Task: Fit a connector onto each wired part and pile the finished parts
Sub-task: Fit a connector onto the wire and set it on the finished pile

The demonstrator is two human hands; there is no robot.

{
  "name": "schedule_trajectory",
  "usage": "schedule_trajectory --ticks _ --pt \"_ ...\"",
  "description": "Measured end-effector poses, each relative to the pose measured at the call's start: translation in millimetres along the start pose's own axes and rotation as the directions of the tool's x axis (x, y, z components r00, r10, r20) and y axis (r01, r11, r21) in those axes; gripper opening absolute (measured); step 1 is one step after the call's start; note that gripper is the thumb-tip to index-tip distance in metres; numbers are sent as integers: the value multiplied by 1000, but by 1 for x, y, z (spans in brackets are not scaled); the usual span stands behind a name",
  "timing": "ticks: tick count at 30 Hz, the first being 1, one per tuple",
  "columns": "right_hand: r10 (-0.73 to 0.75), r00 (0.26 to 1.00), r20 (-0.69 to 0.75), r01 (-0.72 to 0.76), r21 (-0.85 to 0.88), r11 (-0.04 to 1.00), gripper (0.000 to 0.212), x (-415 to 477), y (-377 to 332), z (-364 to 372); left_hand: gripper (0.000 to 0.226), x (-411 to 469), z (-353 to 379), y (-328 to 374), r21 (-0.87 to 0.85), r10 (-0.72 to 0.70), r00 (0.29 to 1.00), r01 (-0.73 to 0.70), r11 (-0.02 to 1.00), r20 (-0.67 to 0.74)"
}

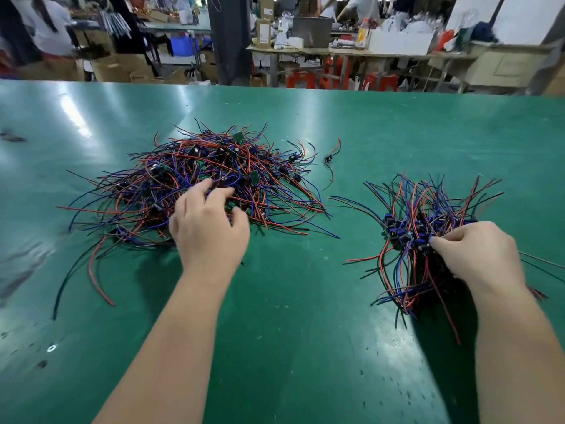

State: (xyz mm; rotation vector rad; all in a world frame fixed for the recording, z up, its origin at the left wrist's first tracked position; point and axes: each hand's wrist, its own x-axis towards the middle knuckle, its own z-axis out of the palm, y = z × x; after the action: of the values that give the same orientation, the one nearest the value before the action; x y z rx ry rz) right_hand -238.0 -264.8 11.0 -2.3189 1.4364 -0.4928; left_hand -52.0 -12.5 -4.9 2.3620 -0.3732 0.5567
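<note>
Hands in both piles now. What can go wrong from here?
1. The left hand reaches into the big tangled pile; lifting one part will likely drag neighbours along by their wires.
2. The right hand pinches at the smaller pile, whose wires splay outward; it may spread and mix with the other.
3. A stray part lies alone between the piles, farther back, and could be missed.

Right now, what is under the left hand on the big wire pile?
The left hand lies over the near edge of the big wire pile: red, blue and black wires with small green boards. Whether its fingers grip a part is hidden by the hand.
</note>
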Motion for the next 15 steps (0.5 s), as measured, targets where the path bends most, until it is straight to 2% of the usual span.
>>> schedule_trajectory --ticks 3,6,10,12,15 --pt "-54 995 -83 61 82 995 15 -5 -9 2 43 6 5 -18 232 -141 978 102 967 156" --pt "-121 985 -122 135 119 984 16 -10 -15 7 37 14 8 -30 310 -214 944 130 942 252" --pt "-194 972 -132 215 170 962 18 -15 -20 12 29 14 10 -26 284 -192 967 139 949 169" --pt "-216 967 -138 239 185 953 18 -16 -21 13 30 10 8 -18 199 -149 985 130 971 86" --pt "-248 955 -164 281 233 931 17 -19 -26 14 22 0 2 -1 17 12 993 -10 1000 -120"
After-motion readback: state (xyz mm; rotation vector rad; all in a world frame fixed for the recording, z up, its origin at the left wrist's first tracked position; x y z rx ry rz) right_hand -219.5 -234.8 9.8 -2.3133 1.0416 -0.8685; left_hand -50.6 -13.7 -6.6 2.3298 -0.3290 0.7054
